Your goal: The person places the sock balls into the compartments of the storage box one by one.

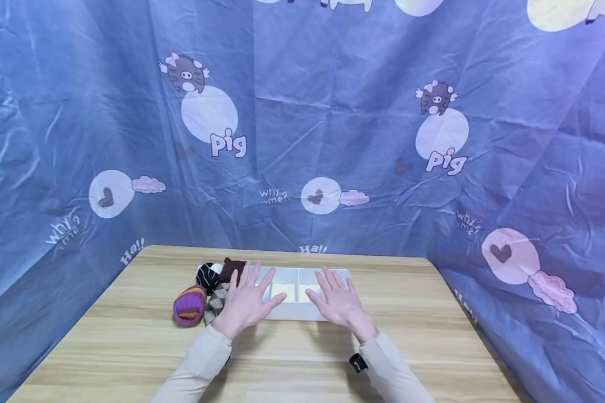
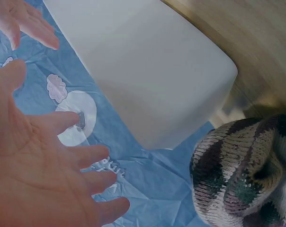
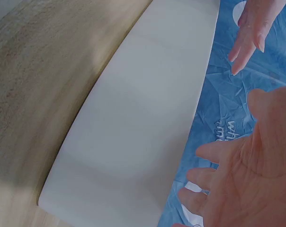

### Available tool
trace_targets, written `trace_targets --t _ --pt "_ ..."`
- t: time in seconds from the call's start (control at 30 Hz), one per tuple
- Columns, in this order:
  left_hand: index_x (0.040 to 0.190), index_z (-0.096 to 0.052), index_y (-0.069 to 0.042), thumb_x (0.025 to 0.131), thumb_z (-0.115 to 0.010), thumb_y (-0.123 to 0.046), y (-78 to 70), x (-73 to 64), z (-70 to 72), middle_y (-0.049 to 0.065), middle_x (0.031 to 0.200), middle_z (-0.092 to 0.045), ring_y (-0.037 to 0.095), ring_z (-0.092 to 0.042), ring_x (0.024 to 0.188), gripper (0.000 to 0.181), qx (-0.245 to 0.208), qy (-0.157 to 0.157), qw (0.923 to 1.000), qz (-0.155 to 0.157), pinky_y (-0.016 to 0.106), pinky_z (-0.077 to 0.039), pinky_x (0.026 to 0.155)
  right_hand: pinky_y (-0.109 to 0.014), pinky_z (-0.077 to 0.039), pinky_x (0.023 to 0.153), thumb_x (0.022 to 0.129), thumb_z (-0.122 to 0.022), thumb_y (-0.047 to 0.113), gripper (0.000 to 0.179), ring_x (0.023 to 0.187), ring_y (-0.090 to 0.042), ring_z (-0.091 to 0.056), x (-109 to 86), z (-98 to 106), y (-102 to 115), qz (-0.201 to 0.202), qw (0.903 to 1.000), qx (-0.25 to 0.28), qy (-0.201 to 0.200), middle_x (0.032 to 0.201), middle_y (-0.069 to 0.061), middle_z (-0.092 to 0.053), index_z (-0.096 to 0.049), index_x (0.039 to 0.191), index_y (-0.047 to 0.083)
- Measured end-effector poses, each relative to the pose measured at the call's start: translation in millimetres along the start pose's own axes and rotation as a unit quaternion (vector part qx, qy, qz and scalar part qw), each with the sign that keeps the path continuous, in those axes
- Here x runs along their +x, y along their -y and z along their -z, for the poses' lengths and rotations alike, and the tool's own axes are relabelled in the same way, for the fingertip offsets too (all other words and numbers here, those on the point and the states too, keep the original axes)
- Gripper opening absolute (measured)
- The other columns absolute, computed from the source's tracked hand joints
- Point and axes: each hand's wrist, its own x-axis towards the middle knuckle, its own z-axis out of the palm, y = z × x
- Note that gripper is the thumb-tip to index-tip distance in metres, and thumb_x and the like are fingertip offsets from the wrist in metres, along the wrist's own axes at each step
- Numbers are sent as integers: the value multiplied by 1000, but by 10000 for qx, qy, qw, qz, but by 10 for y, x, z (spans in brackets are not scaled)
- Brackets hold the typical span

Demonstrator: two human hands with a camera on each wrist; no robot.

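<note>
A white box (image 1: 297,312) with dividers inside stands on the table, its long front wall facing me. My left hand (image 1: 247,302) hovers over its left end, fingers straight and spread, palm bare in the left wrist view. Over the right end, my right hand (image 1: 340,302) is held the same way, with nothing in it. Beside the left hand lies a rolled, diamond-patterned knitted sock (image 2: 233,170), partly hidden by that hand in the head view. Near it are a purple and orange striped rolled sock (image 1: 189,307), a black bundle with white lines (image 1: 208,276) and a dark brown bundle (image 1: 232,268).
The wooden table (image 1: 423,336) reaches back to a blue patterned cloth (image 1: 292,140), which also hangs along both sides. A small black item (image 1: 358,362) shows at the right sleeve's cuff.
</note>
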Motion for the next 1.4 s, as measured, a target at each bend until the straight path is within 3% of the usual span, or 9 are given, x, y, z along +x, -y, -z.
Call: trace_targets --t 0.47,0.67,0.97,1.13,1.23,1.33,1.4 --pt "153 -33 -28 93 -44 -68 83 10 32 18 162 -19 38 -6 151 73 -78 -97 9999 71 62 -3 119 -57 -6 121 100 -29 61 73 151 -34 -15 -44 31 -61 -50 9999 112 -51 163 -12 -17 -26 156 14" --pt "154 -32 -26 94 -44 -65 201 -14 70 18 162 -18 39 -7 151 73 -49 -137 9998 106 62 -4 119 -62 -13 118 101 -41 52 67 148 -40 -20 -75 33 -134 89 9968 553 -566 159 -18 -28 -35 152 9" --pt "152 -38 -18 95 -53 -54 489 -68 139 26 156 -30 45 -20 146 68 -465 -657 9968 29 65 -14 116 -58 -28 115 96 -61 36 59 141 -42 -36 -58 57 -354 236 9842 1297 -1179 150 -24 -42 -49 143 4" --pt "142 -50 -8 89 -70 -38 724 -109 178 24 143 -49 43 -40 136 65 -712 -1214 9898 -237 64 -28 110 -57 -25 116 93 -67 22 56 141 -43 -34 -82 28 -536 -111 9647 2314 -1249 150 -24 -41 -48 142 3" --pt "140 -51 -5 86 -74 -31 886 -139 225 23 138 -53 42 -46 130 65 -946 -1284 9870 -221 64 -34 106 -58 -23 116 92 -67 16 62 142 -45 -29 -111 3 -653 -415 9472 2987 -1090 154 -25 -34 -42 147 4" --pt "143 -48 -4 85 -76 -30 1052 -202 297 25 142 -48 46 -43 130 69 -1260 -1044 9865 -67 66 -33 105 -59 -26 115 93 -64 11 66 143 -47 -24 -149 -20 -751 -638 9164 3897 -658 157 -26 -27 -33 151 3" --pt "143 -46 -3 83 -78 -29 1171 -255 340 28 144 -45 49 -41 131 73 -1409 -875 9862 -13 68 -31 106 -57 -34 111 94 -61 8 68 142 -49 -26 -178 -37 -799 -731 8924 4441 -305 157 -27 -23 -27 152 1"
